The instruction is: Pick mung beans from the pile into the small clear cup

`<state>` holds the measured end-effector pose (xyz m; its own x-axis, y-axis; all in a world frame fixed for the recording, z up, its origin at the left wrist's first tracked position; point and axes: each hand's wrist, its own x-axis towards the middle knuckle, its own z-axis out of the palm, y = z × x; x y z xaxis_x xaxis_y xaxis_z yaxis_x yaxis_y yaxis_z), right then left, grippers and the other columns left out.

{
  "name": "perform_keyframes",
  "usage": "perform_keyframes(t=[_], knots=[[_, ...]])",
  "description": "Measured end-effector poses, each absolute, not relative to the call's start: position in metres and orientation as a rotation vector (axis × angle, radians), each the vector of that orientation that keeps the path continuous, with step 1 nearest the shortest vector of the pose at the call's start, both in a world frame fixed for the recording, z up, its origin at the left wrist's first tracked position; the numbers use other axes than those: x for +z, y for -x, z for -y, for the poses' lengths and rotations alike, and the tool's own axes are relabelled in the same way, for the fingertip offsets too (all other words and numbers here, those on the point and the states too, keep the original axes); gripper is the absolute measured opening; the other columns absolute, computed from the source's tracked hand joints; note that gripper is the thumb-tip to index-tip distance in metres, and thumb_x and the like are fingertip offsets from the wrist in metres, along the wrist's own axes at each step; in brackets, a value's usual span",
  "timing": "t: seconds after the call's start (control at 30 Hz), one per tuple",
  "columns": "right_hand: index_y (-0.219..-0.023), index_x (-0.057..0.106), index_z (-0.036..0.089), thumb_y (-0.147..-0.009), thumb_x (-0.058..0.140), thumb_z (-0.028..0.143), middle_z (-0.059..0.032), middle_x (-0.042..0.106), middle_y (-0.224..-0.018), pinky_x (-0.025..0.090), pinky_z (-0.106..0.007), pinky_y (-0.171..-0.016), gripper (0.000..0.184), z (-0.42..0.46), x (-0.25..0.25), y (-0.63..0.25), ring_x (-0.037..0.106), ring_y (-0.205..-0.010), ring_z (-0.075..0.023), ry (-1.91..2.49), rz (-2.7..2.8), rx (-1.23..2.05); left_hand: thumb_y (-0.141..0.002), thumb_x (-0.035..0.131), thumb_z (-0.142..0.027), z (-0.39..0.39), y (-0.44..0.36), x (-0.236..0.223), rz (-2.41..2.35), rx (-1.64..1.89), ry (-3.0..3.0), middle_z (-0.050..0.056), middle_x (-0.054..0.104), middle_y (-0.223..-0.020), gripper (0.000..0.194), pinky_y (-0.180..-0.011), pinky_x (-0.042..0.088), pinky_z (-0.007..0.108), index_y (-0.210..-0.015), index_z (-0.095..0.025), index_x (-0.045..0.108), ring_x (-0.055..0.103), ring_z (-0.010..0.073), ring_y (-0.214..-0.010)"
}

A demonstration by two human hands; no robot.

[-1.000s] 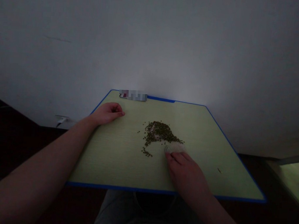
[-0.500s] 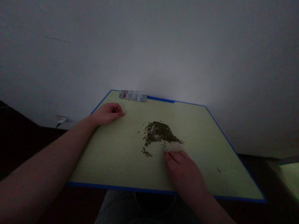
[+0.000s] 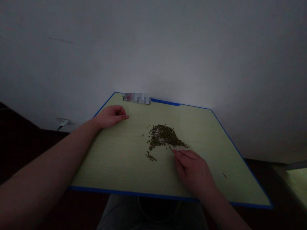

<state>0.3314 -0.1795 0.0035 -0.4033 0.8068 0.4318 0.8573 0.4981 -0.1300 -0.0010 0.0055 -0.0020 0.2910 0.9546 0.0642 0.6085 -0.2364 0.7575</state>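
Note:
A pile of small green-brown beans (image 3: 165,134), perhaps mung beans, lies spread on the table (image 3: 111,160), with a thin tail of loose ones toward the front left. Paler patches show among them. At the near right edge of the pile is my right hand (image 3: 194,168), its thumb and fingers pinched on a thin, dark, sliver-like object (image 3: 170,148), whose kind I cannot make out. To the left, my left hand (image 3: 111,116) rests on the table, apart from the beans. Its fingers are loosely curled in, and whatever may be inside is hidden in shadow.
A blurred-out flat item (image 3: 137,98) lies at the back edge by the wall (image 3: 170,55). One small dark sliver (image 3: 225,175) is on the table's right side. Blue edging (image 3: 130,193) runs round the table. A plug (image 3: 64,123) sits in the wall at left.
My right hand has turned and its fingers have drawn together, with the thin object now showing at their tips. The pale blur before its fingers has gone. My left hand stays put.

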Motion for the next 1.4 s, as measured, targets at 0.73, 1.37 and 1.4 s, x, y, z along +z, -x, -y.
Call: perform_keyframes(t=[0.73,1.37,1.4], knots=[[-0.108,0.072,0.015,-0.092,0.046,0.016,-0.0091,0.075,-0.097,0.057,-0.034,-0.08,0.031,0.174,0.01,-0.332,0.069,-0.085,-0.0191,1.287,2.311,0.002,-0.07,0.066,-0.042,-0.005,0.0,0.0,-1.358,0.741,-1.919,-0.003,0.049,-0.059,0.026,-0.053,0.034,0.025,-0.07,-0.018,0.055,0.043,0.0095,-0.054],[-0.11,0.072,0.015,-0.092,0.047,0.019,-0.0075,0.076,-0.1,0.056,-0.034,-0.08,0.031,0.162,0.015,-0.306,0.07,-0.087,-0.0186,1.247,2.345,0.223,-0.071,0.066,-0.04,-0.007,0.002,-0.003,-1.36,0.745,-1.944,-0.003,0.051,-0.059,0.024,-0.053,0.035,0.024,-0.071,-0.018,0.058,0.044,0.0097,-0.054],[-0.11,0.072,0.015,-0.092,0.047,0.019,-0.0075,0.076,-0.1,0.056,-0.034,-0.08,0.031,0.162,0.015,-0.306,0.07,-0.087,-0.0186,1.258,2.335,0.234,-0.071,0.067,-0.04,-0.007,0.003,-0.003,-1.36,0.749,-1.941,-0.003,0.052,-0.059,0.024,-0.053,0.035,0.024,-0.071,-0.018,0.058,0.044,0.0096,-0.054]])
